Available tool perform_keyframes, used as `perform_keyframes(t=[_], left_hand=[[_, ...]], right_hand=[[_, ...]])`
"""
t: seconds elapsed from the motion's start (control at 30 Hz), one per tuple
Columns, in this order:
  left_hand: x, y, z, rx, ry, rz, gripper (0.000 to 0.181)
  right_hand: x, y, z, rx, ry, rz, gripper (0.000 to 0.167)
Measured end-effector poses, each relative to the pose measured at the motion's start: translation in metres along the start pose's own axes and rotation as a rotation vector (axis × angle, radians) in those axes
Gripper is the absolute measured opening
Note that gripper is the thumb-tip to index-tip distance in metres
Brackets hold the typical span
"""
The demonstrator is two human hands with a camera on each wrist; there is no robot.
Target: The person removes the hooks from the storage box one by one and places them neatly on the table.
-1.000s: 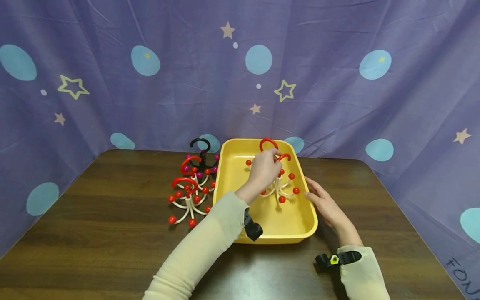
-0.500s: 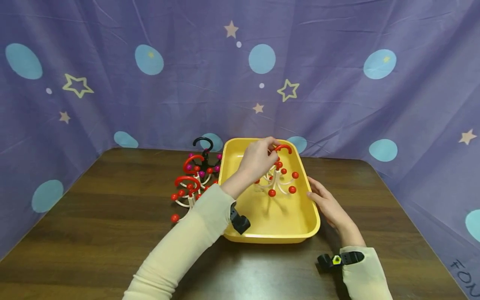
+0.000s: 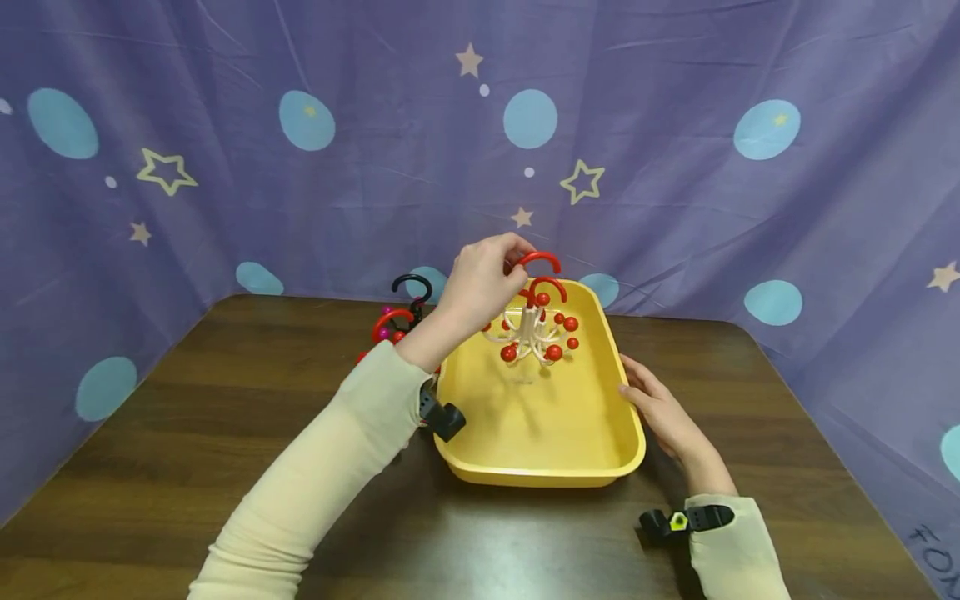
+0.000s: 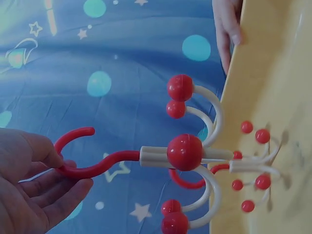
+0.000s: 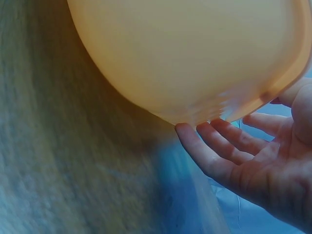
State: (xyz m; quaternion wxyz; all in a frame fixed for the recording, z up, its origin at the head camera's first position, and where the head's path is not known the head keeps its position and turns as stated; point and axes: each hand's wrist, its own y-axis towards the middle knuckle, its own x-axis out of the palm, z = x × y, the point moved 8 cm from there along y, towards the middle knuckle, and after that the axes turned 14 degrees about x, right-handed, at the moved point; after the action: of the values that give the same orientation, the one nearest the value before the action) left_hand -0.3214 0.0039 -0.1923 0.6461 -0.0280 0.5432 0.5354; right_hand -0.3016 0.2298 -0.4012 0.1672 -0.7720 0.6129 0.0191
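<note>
My left hand [image 3: 480, 279] pinches the red hook [image 4: 87, 171] of a white piece with red balls [image 4: 184, 152], held up above the yellow tray [image 3: 536, 475]. In the left wrist view, a second red-and-white piece [image 4: 243, 166] is inside the tray, behind the held one. My right hand [image 3: 667, 417] rests against the tray's right side with its fingers extended; the right wrist view shows the fingertips [image 5: 183, 127] touching the tray's outer wall.
Left of the tray on the brown table [image 3: 247, 400] stand a piece with a black hook [image 3: 412, 279] and magenta balls, and a red-hooked one [image 3: 392, 315], partly hidden by my left arm. A purple curtain [image 3: 420, 183] hangs behind the table.
My left hand has risen and moved left, lifting a red-hooked piece up from the tray. My left forearm now covers more of the pieces at the left. The right hand stays at the tray's side.
</note>
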Motion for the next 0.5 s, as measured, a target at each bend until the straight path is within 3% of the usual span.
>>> perform_keyframes(t=[0.2, 0.5], left_hand=[[-0.02, 0.003, -0.005, 0.0, 0.007, 0.024, 0.024], [-0.061, -0.004, -0.026, -0.038, 0.027, 0.121, 0.022]], right_hand=[[-0.002, -0.002, 0.001, 0.004, -0.013, 0.003, 0.057], [0.001, -0.001, -0.002, -0.015, -0.012, -0.007, 0.057]])
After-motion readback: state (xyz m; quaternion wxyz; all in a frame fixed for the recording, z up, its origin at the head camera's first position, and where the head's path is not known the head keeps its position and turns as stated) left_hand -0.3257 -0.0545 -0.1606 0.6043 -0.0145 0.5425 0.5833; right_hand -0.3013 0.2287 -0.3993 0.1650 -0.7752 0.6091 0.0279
